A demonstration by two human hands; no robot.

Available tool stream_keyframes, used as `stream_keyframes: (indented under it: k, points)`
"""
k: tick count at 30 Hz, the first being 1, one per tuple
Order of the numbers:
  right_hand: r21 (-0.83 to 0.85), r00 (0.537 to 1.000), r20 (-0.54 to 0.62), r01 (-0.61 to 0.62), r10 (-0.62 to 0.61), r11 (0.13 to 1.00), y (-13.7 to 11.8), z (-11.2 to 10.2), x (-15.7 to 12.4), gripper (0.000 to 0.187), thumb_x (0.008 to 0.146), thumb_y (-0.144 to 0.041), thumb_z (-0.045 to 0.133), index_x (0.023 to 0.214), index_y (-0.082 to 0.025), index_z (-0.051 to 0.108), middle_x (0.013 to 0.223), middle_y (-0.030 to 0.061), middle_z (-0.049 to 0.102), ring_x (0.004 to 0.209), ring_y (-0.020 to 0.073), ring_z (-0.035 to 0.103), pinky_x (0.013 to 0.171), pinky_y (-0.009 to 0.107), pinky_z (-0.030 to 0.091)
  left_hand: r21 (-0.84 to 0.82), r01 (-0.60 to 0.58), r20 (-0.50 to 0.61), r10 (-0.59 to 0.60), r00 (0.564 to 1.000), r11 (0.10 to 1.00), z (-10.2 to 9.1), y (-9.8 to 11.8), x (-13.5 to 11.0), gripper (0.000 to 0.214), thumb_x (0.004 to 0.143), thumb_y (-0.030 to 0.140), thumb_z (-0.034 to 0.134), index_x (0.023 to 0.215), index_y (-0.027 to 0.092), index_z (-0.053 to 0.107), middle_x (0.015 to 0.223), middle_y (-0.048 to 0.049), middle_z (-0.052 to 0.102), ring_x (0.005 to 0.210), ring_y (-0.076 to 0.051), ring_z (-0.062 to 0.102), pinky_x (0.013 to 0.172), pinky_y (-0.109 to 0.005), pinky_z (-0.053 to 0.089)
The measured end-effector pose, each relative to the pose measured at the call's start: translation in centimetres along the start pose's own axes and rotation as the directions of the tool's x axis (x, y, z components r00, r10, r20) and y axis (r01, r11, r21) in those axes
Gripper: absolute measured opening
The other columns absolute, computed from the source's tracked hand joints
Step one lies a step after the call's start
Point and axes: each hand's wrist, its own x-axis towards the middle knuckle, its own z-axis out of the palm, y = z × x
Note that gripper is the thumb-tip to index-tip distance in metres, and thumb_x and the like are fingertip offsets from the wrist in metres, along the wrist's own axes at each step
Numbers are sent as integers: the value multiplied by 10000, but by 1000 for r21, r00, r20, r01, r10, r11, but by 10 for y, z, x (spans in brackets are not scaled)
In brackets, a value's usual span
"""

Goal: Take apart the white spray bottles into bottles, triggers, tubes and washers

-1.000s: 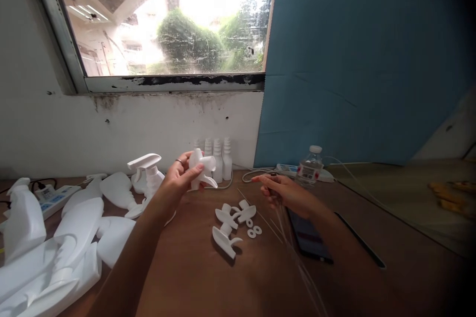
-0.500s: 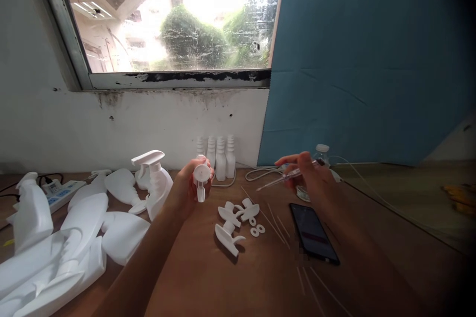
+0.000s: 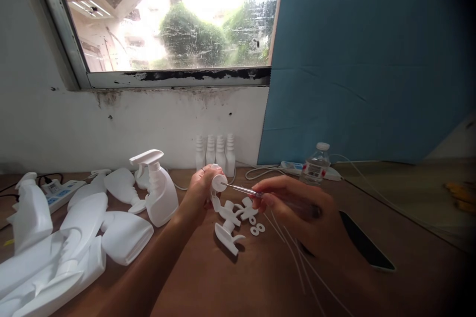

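Observation:
My left hand (image 3: 203, 188) is closed around a white spray trigger head (image 3: 219, 183), its round cap end turned toward me. In my right hand (image 3: 297, 208) is a screwdriver (image 3: 243, 190) with a clear handle and a thin shaft. The shaft's tip meets the middle of the cap end; whether it goes inside I cannot tell. Below the hands, several loose trigger heads (image 3: 226, 240) lie on the table beside small white ring gaskets (image 3: 255, 231). Thin clear tubes (image 3: 297, 257) lie under and near my right hand.
White spray bottles (image 3: 161, 198) crowd the left side, one upright with its trigger head on. Several small white bottles (image 3: 230, 153) stand by the wall. A water bottle (image 3: 316, 163), a dark phone (image 3: 366, 242), a power strip (image 3: 67, 193) and cables lie around.
My right hand has come left and down, bringing the screwdriver tip to the trigger head's cap. My left hand has moved slightly right and down with the trigger head.

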Motion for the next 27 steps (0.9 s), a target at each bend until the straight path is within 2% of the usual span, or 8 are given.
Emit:
stream_keyframes:
  k: [5, 10, 13, 16, 19, 24, 27]
  points:
    - [-116, 996, -85, -28, 18, 993, -6, 6, -4, 135, 849, -249, 587, 744, -230, 670, 609, -8, 650, 498, 114, 575, 449, 226, 416, 121, -43, -67, 52, 996, 992, -1, -5, 1, 301, 822, 455, 573, 777, 178, 463, 656, 46, 418, 456, -34, 274, 351, -120, 233]
    - [-116, 995, -81, -65, 56, 991, -4, 8, -4, 159, 851, -253, 583, 724, -210, 669, 591, -10, 646, 493, 109, 570, 450, 216, 416, 168, -85, -56, 96, 994, 982, 0, -7, -1, 284, 845, 432, 562, 783, 177, 453, 651, 45, 416, 489, -40, 303, 385, -114, 260]
    - [-113, 996, -82, -45, 36, 993, -1, 9, -4, 170, 861, -235, 566, 738, -200, 679, 600, -9, 648, 514, 107, 587, 463, 208, 425, 187, -81, -61, 94, 994, 979, 2, -6, -2, 274, 850, 420, 556, 784, 180, 442, 644, 43, 423, 490, -44, 312, 385, -119, 256]
    - [-122, 998, -65, -10, 2, 993, 2, 9, -4, 163, 865, -231, 566, 765, -197, 690, 634, 1, 662, 570, 124, 624, 508, 216, 460, 209, -89, -56, 103, 993, 974, 3, -6, -1, 266, 852, 405, 553, 776, 182, 430, 630, 45, 416, 487, -48, 318, 388, -126, 256]
    - [-156, 998, -49, 19, -27, 988, 3, 8, -4, 173, 873, -238, 562, 760, -197, 686, 626, -2, 655, 541, 115, 604, 492, 216, 445, 238, -107, -60, 125, 990, 965, 2, -8, 0, 267, 854, 406, 552, 774, 182, 430, 627, 44, 418, 495, -53, 330, 398, -134, 265]
    - [-219, 998, -10, 53, -56, 974, 5, 7, -4, 184, 887, -238, 555, 753, -200, 675, 592, -18, 633, 491, 92, 556, 453, 207, 403, 359, -189, -74, 230, 970, 914, -1, -12, 1, 273, 859, 424, 559, 787, 172, 484, 638, 36, 442, 552, -66, 379, 466, -144, 322]
    - [-224, 995, 35, 101, -95, 969, 6, 6, -4, 171, 899, -239, 551, 791, -202, 678, 620, -17, 647, 510, 92, 564, 477, 206, 424, 410, -213, -86, 270, 959, 887, -2, -13, 1, 264, 862, 422, 557, 793, 173, 505, 627, 38, 448, 558, -69, 390, 488, -148, 333]
